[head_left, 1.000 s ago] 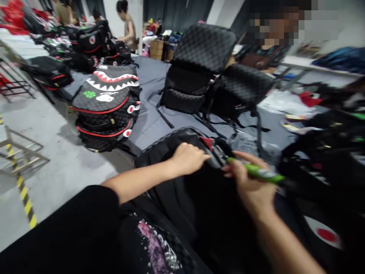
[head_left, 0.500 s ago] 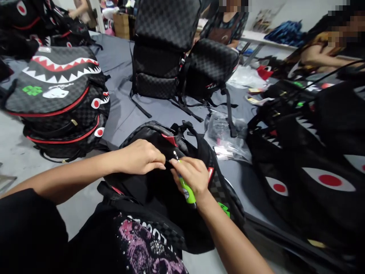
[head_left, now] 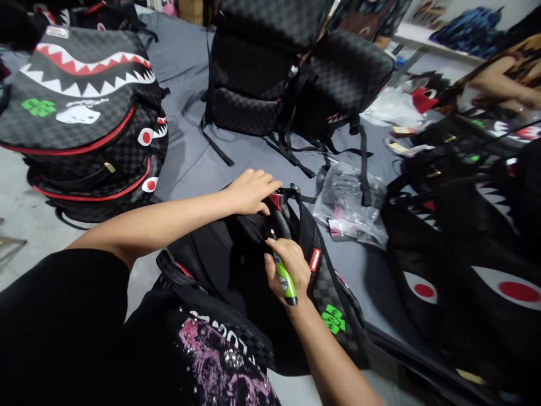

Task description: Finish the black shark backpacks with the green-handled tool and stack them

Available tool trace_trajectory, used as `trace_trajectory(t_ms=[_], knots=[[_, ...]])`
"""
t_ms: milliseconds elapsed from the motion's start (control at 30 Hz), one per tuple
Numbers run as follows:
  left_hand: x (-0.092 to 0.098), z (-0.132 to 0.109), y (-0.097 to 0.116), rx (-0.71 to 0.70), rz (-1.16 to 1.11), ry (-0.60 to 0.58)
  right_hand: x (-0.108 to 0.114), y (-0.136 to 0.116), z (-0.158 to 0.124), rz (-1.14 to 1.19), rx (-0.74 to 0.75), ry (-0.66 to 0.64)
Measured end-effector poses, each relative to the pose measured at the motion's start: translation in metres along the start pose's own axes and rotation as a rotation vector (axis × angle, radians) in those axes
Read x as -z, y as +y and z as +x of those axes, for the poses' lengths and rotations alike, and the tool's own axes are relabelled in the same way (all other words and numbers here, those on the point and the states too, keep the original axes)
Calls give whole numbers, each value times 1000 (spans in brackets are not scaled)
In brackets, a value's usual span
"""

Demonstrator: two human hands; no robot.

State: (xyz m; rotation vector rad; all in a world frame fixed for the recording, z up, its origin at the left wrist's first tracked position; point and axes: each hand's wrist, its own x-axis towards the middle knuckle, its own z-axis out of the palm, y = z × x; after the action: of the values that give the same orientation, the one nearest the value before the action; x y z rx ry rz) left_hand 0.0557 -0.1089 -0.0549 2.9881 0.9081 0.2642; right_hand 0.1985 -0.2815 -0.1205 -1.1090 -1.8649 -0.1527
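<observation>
A black checkered backpack (head_left: pixel 329 287) with a green patch lies in front of me, its top toward the table. My left hand (head_left: pixel 250 190) rests on the bag's top edge by a red tab, fingers curled over the fabric. My right hand (head_left: pixel 284 270) is closed round a green lighter (head_left: pixel 285 279), its tip pointing up at the bag's black handle strap (head_left: pixel 282 221).
A stack of shark-mouth backpacks (head_left: pixel 84 113) sits at left on the grey cloth table (head_left: pixel 190 152). Two dark checkered backpacks (head_left: pixel 296 79) stand behind. A clear plastic bag (head_left: pixel 350 203) lies beside my bag. More shark bags (head_left: pixel 469 254) fill the right. Another person's arm (head_left: pixel 499 84) is at upper right.
My left hand has slid forward from beside the right hand to the bag's top edge. The right hand with the lighter has dropped slightly lower. The view has tilted down.
</observation>
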Motion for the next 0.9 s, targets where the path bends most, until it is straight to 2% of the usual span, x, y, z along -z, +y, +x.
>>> trace_trajectory(t_ms=[133,233,433,600,667,800,900], knots=[[-5,-16,6,-112,52,92,2,15,-1,74,-1,-3],[-7,-25,11,-209,120,86,1,16,-4,108,7,4],[-14,-15,14,-160,169,-12,-1,16,-10,139,-16,10],[-15,-10,14,-162,172,15,1,20,-16,81,-20,-6],[-17,-9,13,-156,157,10,2,20,-20,56,-95,-13],[-20,-7,13,-110,116,-13,9,17,-19,57,-416,77],[-22,-6,13,-68,90,-9,19,15,2,-64,-495,8]])
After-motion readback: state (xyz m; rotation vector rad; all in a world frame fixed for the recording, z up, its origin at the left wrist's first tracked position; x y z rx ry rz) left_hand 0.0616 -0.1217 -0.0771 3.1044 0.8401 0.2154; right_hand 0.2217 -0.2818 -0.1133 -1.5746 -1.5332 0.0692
